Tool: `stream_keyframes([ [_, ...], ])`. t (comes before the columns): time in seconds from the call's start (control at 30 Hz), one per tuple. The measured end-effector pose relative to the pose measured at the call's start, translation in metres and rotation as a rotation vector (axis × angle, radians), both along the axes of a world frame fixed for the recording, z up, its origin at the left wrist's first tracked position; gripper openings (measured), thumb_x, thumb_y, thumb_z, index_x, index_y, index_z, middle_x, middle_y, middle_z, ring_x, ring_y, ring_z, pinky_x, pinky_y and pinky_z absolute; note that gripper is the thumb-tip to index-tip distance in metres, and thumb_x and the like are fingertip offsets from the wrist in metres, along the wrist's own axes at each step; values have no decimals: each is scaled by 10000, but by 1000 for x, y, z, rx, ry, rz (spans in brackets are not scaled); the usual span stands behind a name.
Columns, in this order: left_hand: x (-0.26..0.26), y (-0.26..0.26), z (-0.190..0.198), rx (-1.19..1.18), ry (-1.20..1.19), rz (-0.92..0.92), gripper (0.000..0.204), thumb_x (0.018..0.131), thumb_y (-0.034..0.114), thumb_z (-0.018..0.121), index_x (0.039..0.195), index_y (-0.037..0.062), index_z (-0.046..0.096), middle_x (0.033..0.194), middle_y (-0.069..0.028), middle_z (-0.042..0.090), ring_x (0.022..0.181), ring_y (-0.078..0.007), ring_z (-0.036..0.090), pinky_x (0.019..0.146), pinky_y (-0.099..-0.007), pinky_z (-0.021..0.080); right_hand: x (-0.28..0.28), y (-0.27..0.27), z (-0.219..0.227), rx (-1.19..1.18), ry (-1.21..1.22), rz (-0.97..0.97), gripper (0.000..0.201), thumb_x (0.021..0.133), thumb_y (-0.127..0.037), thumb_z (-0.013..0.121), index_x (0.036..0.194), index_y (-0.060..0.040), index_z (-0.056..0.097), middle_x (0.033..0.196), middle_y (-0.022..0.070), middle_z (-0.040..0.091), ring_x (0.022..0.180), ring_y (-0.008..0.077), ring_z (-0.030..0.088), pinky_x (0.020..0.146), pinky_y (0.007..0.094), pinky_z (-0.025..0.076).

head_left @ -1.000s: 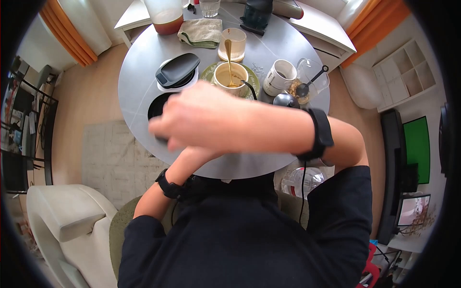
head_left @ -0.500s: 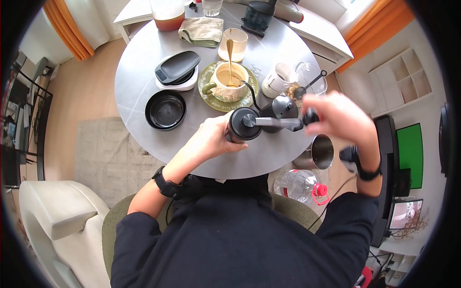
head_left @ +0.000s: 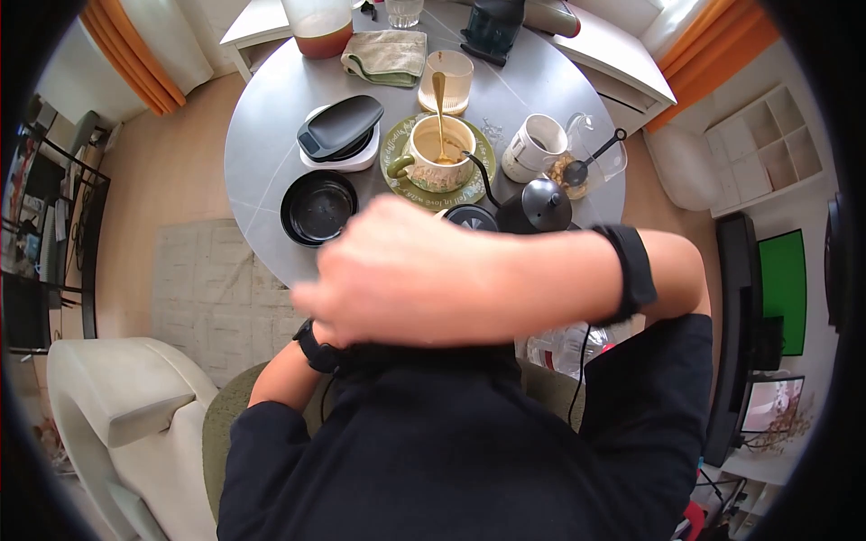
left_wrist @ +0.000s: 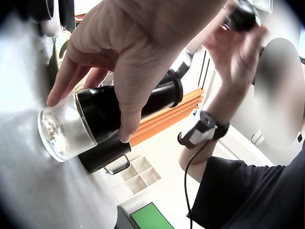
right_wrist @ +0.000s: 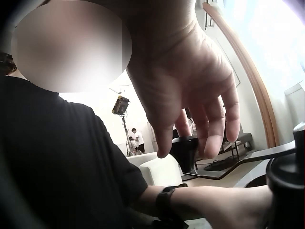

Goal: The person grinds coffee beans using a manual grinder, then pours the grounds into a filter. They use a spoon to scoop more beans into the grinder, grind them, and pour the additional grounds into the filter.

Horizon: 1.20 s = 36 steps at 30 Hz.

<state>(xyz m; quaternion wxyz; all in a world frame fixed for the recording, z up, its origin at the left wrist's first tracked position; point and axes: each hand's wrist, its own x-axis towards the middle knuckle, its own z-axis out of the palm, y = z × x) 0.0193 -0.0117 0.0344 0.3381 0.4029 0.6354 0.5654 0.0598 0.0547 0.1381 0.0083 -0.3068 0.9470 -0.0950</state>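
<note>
My left hand point(left_wrist: 138, 52) grips the black body of a manual coffee grinder point(left_wrist: 102, 109), thumb on one side and fingers on the other. Its clear lower jar point(left_wrist: 64, 133), with brownish bits inside, is close over the table. In the right wrist view, the fingers of my right hand point(right_wrist: 195, 95) curl about the black knob point(right_wrist: 184, 151) of the grinder's crank arm point(right_wrist: 221, 176). Seen from the head, the right hand point(head_left: 388, 266) and forearm cover the left hand and most of the grinder. A black gooseneck kettle point(head_left: 537, 207) stands beside the grinder.
A cup point(head_left: 437, 167) with a gold spoon sits on a green plate point(head_left: 397, 180). Around it are a black bowl point(head_left: 317, 207), a scoop-shaped tray point(head_left: 343, 126), a white mug point(head_left: 534, 149) and a clear container point(head_left: 609, 162) with a black spoon. A cloth point(head_left: 386, 56) lies behind.
My right hand has swung with the crank from the left side out to the right, then back across to the left. The left hand keeps its grip on the coffee grinder.
</note>
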Motion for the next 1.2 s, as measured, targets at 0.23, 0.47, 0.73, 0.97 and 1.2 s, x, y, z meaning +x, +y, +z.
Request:
stream_keyframes([
  [0.23,-9,7,-24,-101,258,-121,501,630,171,836,1057,58,598,922,-136,683,895,-318,663,794,-380,510,-60,104,-7,148,103,-471,343,776,-355,723,936,-65,636,854,133,669,852,321,646,738,408,507],
  [0.47,-9,5,-17,-108,206,-139,422,668,173,839,1000,17,630,839,-95,680,744,-153,639,728,-325,521,51,163,28,228,-185,-762,358,640,-256,800,893,-75,624,722,136,626,743,320,629,665,408,485],
  [0.73,-10,4,-22,-63,233,-120,425,670,166,839,1013,20,635,842,-99,690,749,-126,621,752,-318,520,130,72,54,164,-541,-476,305,726,-219,738,856,-63,511,691,105,609,708,329,644,603,408,505],
  [0.97,-11,2,-23,-168,228,-163,427,701,152,774,1079,80,589,868,-89,670,756,-162,632,737,-301,498,48,-4,23,48,-132,91,205,716,-169,669,766,-34,522,582,76,520,540,243,602,514,358,484],
  [1.2,-14,5,-40,-106,318,-125,525,626,208,846,1052,42,588,894,-139,686,842,-329,656,769,-392,508,-73,53,-1,142,-25,-384,386,776,-432,713,903,-68,700,859,97,700,820,283,684,661,410,545],
])
